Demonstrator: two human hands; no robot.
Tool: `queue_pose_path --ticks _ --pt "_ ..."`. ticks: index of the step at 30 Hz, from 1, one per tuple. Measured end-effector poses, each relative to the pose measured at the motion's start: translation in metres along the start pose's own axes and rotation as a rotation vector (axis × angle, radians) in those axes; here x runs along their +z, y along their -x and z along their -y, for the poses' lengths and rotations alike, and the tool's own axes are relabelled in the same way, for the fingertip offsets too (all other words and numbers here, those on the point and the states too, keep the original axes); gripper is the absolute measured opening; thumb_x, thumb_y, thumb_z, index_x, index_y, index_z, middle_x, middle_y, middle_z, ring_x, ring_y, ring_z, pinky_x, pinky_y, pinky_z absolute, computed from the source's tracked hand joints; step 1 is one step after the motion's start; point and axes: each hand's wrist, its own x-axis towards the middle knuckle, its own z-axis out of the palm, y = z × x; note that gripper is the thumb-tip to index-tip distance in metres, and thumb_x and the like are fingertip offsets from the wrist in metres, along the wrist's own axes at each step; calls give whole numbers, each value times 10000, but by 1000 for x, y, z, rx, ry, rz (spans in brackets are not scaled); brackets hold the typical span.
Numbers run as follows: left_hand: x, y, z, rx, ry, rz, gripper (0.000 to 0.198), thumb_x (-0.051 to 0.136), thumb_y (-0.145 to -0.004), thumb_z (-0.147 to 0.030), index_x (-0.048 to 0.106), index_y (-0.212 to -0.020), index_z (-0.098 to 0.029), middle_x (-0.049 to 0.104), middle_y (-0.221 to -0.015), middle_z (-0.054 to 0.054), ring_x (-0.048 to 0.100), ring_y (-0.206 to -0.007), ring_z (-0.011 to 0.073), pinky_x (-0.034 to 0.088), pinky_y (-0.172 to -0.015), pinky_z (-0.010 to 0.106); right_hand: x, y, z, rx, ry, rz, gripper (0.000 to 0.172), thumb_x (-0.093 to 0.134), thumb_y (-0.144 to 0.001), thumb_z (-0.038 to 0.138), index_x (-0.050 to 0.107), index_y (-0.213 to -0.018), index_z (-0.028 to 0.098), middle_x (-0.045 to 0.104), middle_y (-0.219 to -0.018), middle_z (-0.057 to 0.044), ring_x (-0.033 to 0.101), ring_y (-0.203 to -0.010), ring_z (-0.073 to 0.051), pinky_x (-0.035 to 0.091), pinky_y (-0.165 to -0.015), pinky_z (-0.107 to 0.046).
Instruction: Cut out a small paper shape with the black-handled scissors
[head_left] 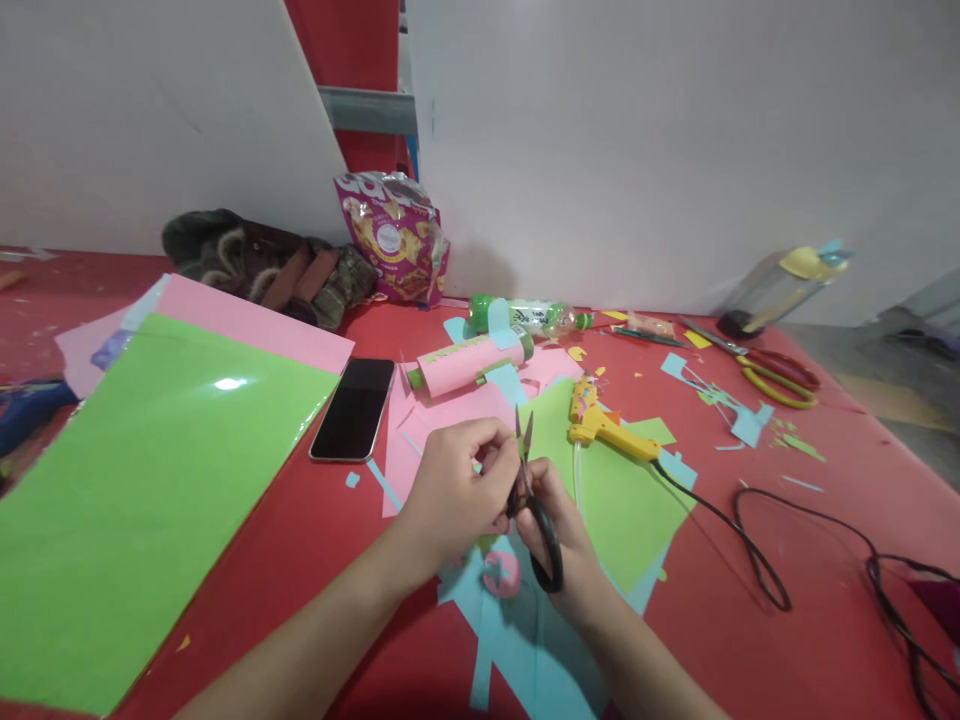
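My right hand (566, 540) grips a pair of small scissors (553, 548) by its black handles. The blades point up and away, parted slightly at the tips. My left hand (461, 475) is closed in a pinch right beside the blades; whatever lies between its fingers is hidden. Beneath both hands are light blue paper pieces (540, 640), with a small pink round piece (501, 574) on top. A yellow glue gun (611, 432) rests on green paper (637, 530) to the right. Beyond my hands lies a bottle wrapped in pink paper (469, 366).
A phone (352, 410) and stacked coloured sheets (165, 480) lie left. Behind are a snack bag (394, 240), a camouflage-patterned item (262, 265) and a green-capped bottle (536, 317). Larger scissors (772, 375) and a black cord (757, 560) are right; a yellow-topped bottle (780, 290) stands at the back.
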Motion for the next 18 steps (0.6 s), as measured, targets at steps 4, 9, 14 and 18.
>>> queue_pose_path --ticks 4,9,14,18 --pt "0 0 1 21 -6 0 196 413 -717 -182 452 -525 -166 480 -479 -29 503 -512 100 424 -460 197 0 0 -1 9 3 -7 375 517 -700 546 322 -729 227 353 -623 41 308 -520 -108 295 -473 -230" --pt "0 -1 2 38 -29 -11 202 422 -714 -184 442 -514 -168 477 -475 -32 508 -509 99 419 -458 194 0 1 -2 26 -18 -15 383 531 -691 546 321 -732 228 337 -611 49 295 -506 -103 286 -464 -227" --pt "-1 -1 1 47 -60 -22 206 416 -719 -183 445 -516 -167 488 -504 -24 507 -529 100 418 -471 193 1 1 -2 33 -30 -15 382 537 -690 540 320 -725 227 336 -606 54 294 -492 -95 282 -450 -221" --pt "-1 -1 0 47 -74 -13 201 415 -722 -181 446 -524 -165 486 -527 -19 496 -546 100 413 -481 191 1 1 -3 38 -47 -13 375 540 -694 529 320 -736 228 334 -596 63 297 -459 -83 282 -436 -219"
